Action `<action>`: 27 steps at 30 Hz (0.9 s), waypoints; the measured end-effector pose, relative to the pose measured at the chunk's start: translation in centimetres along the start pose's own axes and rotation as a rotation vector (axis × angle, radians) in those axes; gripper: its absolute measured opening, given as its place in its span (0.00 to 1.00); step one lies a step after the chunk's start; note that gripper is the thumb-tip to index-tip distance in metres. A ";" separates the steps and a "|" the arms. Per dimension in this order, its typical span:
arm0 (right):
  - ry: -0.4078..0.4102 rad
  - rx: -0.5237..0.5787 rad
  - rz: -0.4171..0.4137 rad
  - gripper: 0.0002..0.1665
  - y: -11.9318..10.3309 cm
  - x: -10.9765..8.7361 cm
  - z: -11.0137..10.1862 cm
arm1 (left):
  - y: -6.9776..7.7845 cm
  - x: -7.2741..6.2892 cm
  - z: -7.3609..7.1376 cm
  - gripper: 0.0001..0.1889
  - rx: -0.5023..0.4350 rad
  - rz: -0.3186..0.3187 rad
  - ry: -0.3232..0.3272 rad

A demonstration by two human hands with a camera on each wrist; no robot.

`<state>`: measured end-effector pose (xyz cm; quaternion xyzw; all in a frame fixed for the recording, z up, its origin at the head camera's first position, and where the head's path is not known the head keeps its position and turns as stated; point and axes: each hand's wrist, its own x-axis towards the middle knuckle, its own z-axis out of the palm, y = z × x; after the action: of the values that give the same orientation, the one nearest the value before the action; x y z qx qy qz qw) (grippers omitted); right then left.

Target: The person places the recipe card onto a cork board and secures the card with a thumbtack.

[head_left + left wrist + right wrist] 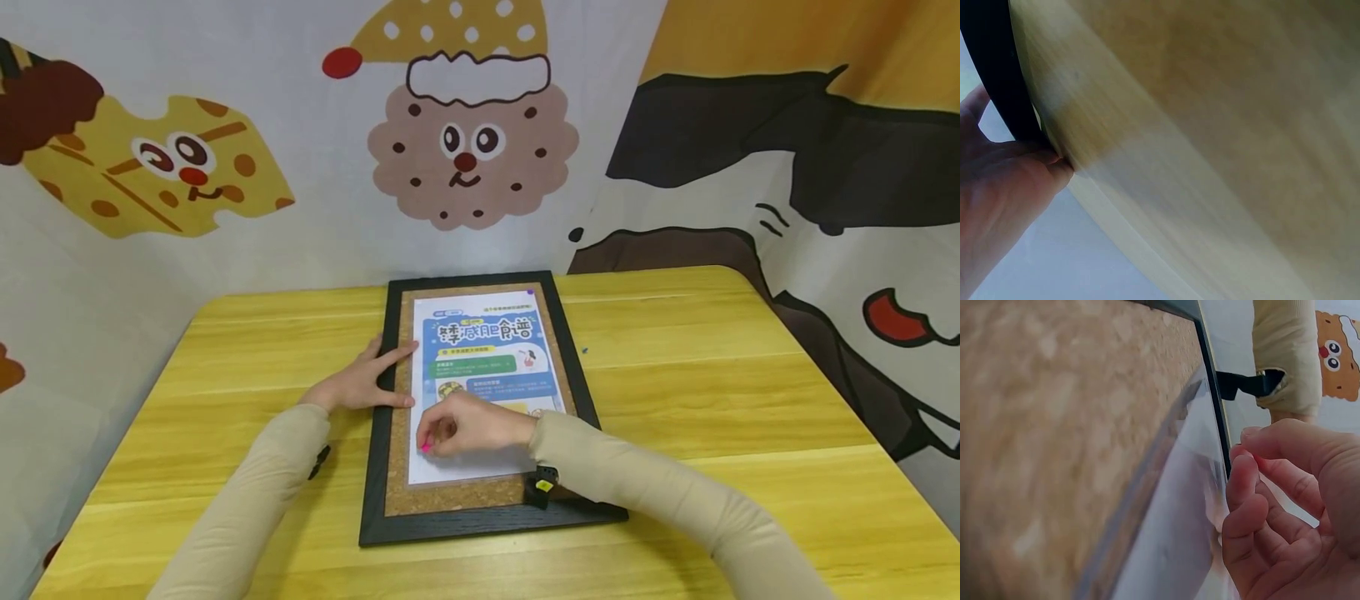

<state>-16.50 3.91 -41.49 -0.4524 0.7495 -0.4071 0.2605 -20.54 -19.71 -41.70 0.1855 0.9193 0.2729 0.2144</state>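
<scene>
I have 2 hands in view at a black-framed (495, 523) cork board (442, 497), which lies flat on the table (712, 358). A printed poster (487, 367) covers most of the cork.

Left hand (363, 382): released, thumb and index finger extended across the left frame rail; the index fingertip reaches the poster's left edge.

Right hand (476, 425): grasping 1 pink pushpin (426, 447) between thumb and fingertips, at the poster's lower-left area. I cannot tell whether the pushpin's point touches the poster.

1 purple pushpin (530, 292) sits at the poster's upper-right corner. 1 small blue object (585, 351) lies on the table, just right of the frame.
</scene>
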 end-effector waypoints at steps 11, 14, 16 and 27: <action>-0.077 0.001 -0.054 0.06 -0.4 0.8 0.8 | 0.1 -0.1 -0.1 0.50 0.013 0.017 0.002; -0.093 -0.033 -0.073 0.07 -0.4 1.0 0.9 | 0.2 -0.1 -0.1 0.49 0.012 0.019 0.002; -0.102 -0.060 -0.082 0.08 -0.4 1.1 0.9 | 0.1 0.0 -0.1 0.49 0.010 0.017 0.001; -0.141 -0.126 -0.080 0.07 -0.3 1.3 1.2 | 0.0 0.0 -0.1 0.50 0.005 0.001 -0.003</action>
<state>-16.06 2.22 -41.85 -0.5249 0.7348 -0.3364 0.2670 -20.60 -19.74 -41.69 0.1871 0.9196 0.2702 0.2151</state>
